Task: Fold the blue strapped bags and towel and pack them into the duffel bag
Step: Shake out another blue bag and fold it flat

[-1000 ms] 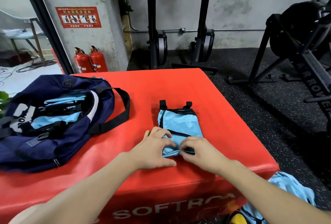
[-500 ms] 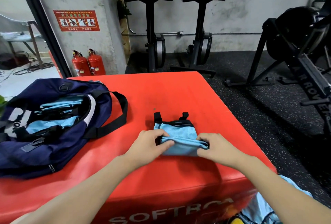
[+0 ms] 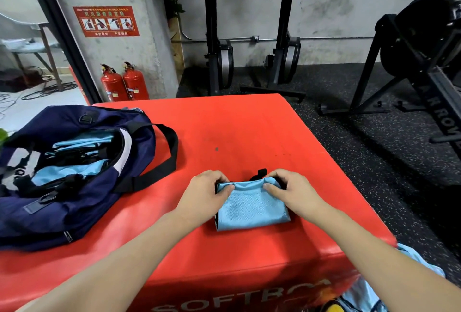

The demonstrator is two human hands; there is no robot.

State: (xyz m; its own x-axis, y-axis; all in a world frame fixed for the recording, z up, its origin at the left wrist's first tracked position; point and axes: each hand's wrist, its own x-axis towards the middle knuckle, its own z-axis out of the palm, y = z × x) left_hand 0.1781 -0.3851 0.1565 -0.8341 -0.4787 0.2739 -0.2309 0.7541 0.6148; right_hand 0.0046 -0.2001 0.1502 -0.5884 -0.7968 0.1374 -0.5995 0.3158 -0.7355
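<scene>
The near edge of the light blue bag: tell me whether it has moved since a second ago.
Yes. Both hands, left hand and right hand, have folded the light blue bag away from the person, toward the red box's far edge.

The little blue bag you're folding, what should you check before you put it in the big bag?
1. Both hands hold the blue bag: left hand and right hand pinch its far edge. Ok.
2. Fold is flat and tidy: ok.
3. Black strap tucked in: not ok, it pokes out behind.
4. Duffel bag is open: ok.
5. Room left inside the duffel: cannot tell, blue items already fill the opening.
6. Red mat path to the duffel: ok.
</scene>
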